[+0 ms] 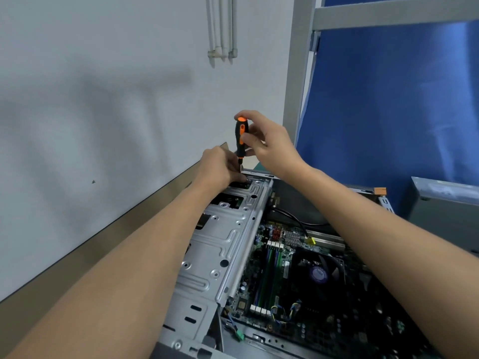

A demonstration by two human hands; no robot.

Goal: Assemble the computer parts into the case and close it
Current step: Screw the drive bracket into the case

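Nearest me, at five o'clock, the open grey metal computer case (pixel 186 320) showed its green motherboard (pixel 261 288). Farther, toward twelve, my left hand (pixel 219 167) pinched the black-and-orange screwdriver (pixel 241 137) low on its shaft, at the silver drive cage (pixel 223 237). My right hand (pixel 267 143) curled round the handle. I judged an upright shaft and light pressure best.

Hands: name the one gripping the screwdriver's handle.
The right hand grips the orange-and-black screwdriver by its handle, upright. The left hand sits lower, its fingers curled beside the shaft's tip at the drive cage's far end.
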